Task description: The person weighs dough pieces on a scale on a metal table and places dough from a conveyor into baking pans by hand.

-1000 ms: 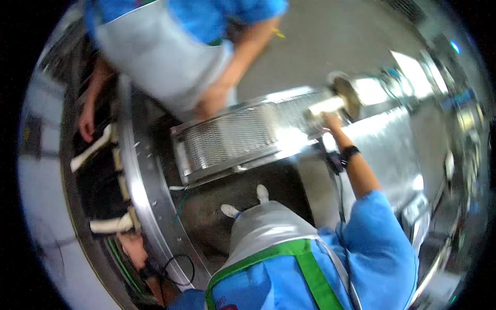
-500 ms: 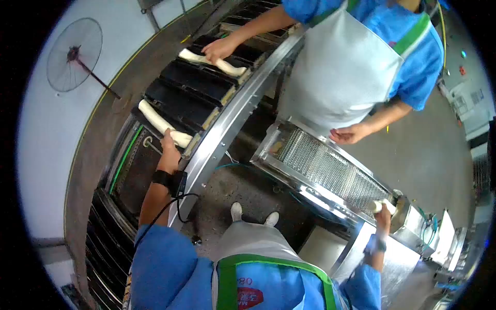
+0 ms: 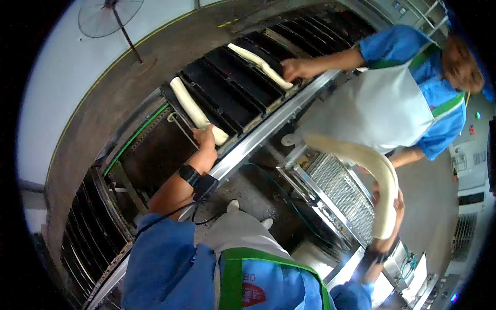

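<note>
The left hand (image 3: 205, 135), left of centre in the frame, touches the near end of a pale strip (image 3: 189, 104) (soft dough, by the look of it). Its fingers are bent at the strip's edge; can't tell if they grip it or just rest there. That strip lies lengthwise in a black tray (image 3: 212, 93), prob. b/c the tray is long & narrow and keeps it straight.

The right hand (image 3: 398, 207), lower right of the frame, grasps a curved strip (image 3: 383, 175) near its lower end. Held from one end, the rest arcs up & over to the left, above the mesh belt (image 3: 338, 188); prob. b/c it's too limp to stay straight w/ a one-end hold.

Upper centre, the co-worker's hand (image 3: 298, 68) is beside the near end of another strip (image 3: 261, 64), which lies in a tray of the same row, along the metal rail (image 3: 268, 126).

Hard to make out: the curved strip's far end is a blur against the co-worker's apron (image 3: 367, 106). The strip also covers part of the right hand, incl. the palm, & the co-worker's other hand is mostly hidden behind it. Far lower-right gear is cut off by the dark lens edge.
</note>
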{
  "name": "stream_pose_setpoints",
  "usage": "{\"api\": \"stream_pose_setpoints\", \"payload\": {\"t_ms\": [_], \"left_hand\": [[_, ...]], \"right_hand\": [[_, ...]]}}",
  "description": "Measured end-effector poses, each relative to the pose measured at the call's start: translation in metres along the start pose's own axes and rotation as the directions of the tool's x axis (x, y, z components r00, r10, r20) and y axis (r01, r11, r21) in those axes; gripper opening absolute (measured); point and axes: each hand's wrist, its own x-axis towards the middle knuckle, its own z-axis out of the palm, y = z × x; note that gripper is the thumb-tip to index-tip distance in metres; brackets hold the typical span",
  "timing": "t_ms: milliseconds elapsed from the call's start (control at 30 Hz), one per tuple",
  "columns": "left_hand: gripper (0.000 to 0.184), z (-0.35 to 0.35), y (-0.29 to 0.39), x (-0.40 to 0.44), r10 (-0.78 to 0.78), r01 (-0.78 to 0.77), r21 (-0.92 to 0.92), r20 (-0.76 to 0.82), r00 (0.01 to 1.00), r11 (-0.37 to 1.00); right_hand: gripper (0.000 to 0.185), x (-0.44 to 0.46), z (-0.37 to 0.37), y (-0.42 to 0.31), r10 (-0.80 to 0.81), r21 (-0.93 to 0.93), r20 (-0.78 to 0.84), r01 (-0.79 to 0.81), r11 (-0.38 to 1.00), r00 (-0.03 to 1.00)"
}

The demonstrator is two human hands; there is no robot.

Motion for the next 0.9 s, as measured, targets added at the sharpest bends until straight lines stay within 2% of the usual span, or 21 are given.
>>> {"api": "stream_pose_setpoints", "payload": {"t_ms": [67,133,167,200,233,267,300,333,367,400,433,500,533,600,667,700,733,800,833,867,900], "left_hand": [[0.073,0.004,-0.025,0.021,0.036,-0.034,0.114,-0.011,0.999,0.993],[0.078,0.004,-0.035,0.022,0.081,-0.081,0.106,0.006,0.997,0.991],[0.077,0.004,-0.026,0.011,0.102,-0.101,0.155,0.001,0.995,0.983],[0.077,0.003,-0.017,0.001,0.12,-0.118,0.206,0.002,0.993,0.971],[0.077,0.002,-0.024,0.003,0.334,-0.341,0.264,0.073,0.94,0.902],[0.075,0.004,-0.008,-0.013,0.311,-0.313,0.417,0.074,0.947,0.853],[0.068,0.002,-0.011,-0.013,0.387,-0.388,0.481,0.107,0.916,0.786],[0.062,-0.001,-0.014,-0.014,0.455,-0.459,0.542,0.152,0.878,0.704],[0.062,-0.005,-0.011,-0.014,0.444,-0.455,0.55,0.163,0.881,0.701],[0.053,-0.011,-0.001,-0.014,0.621,-0.599,0.639,0.232,0.748,0.483],[0.045,-0.014,0.004,-0.013,0.751,-0.687,0.69,0.325,0.575,0.228],[0.04,-0.016,0.004,-0.006,0.718,-0.694,0.698,0.393,0.575,0.174],[0.036,-0.015,0.003,-0.005,0.685,-0.697,0.707,0.449,0.574,0.12],[0.03,-0.011,0.002,-0.002,0.73,-0.707,0.697,0.421,0.539,0.12],[0.027,-0.011,0.004,-0.003,0.618,-0.676,0.733,0.498,0.608,0.074],[0.027,-0.01,0.005,-0.003,0.61,-0.687,0.724,0.517,0.6,0.062],[0.03,-0.013,0.004,-0.007,0.616,-0.707,0.707,0.55,0.564,0.016],[0.034,-0.008,0.0,-0.004,0.604,-0.743,0.669,0.604,0.519,-0.03],[0.034,-0.004,-0.004,0.0,0.595,-0.749,0.662,0.612,0.52,-0.027],[0.034,0.0,-0.006,0.002,0.592,-0.75,0.661,0.613,0.522,-0.023],[0.034,0.004,-0.004,0.001,0.599,-0.745,0.658,0.64,0.481,-0.104]], "right_hand": [[0.049,0.026,0.069,0.01,-0.043,0.067,0.071,0.038,0.997,0.997],[0.05,0.086,0.109,0.025,0.03,-0.06,0.509,0.001,0.998,0.86],[0.05,0.104,0.151,0.026,0.099,-0.095,0.622,-0.05,0.994,0.776],[0.051,0.132,0.178,0.05,0.147,-0.133,0.69,-0.075,0.988,0.709],[0.05,0.154,0.215,0.068,0.22,-0.256,0.734,-0.039,0.966,0.643],[0.043,0.18,0.242,0.107,0.192,-0.328,0.729,0.089,0.941,0.657],[0.037,0.2,0.258,0.144,0.13,-0.443,0.762,0.365,0.819,0.634],[0.034,0.216,0.269,0.187,-0.036,-0.468,0.818,0.701,0.539,0.574],[0.031,0.21,0.278,0.184,0.258,-0.624,0.781,0.713,0.319,0.568],[0.027,0.213,0.28,0.197,0.308,-0.576,0.815,0.742,0.343,0.49],[0.026,0.206,0.276,0.197,0.271,-0.597,0.802,0.687,0.415,0.533],[0.026,0.208,0.262,0.198,0.241,-0.616,0.776,0.621,0.484,0.582],[0.026,0.216,0.25,0.202,0.191,-0.565,0.809,0.645,0.515,0.556],[0.027,0.224,0.232,0.202,0.132,-0.512,0.833,0.659,0.551,0.537],[0.026,0.222,0.216,0.195,0.222,-0.571,0.768,0.486,0.662,0.601],[0.025,0.221,0.208,0.19,0.175,-0.545,0.796,0.562,0.622,0.579],[0.025,0.213,0.2,0.188,0.167,-0.543,0.793,0.555,0.63,0.586],[0.025,0.199,0.181,0.182,0.331,-0.622,0.725,0.368,0.691,0.603],[0.026,0.199,0.167,0.195,0.414,-0.628,0.674,0.179,0.758,0.612],[0.026,0.201,0.161,0.203,0.413,-0.629,0.669,0.174,0.758,0.618],[0.027,0.201,0.161,0.206,0.307,-0.595,0.72,0.326,0.734,0.622]]}}
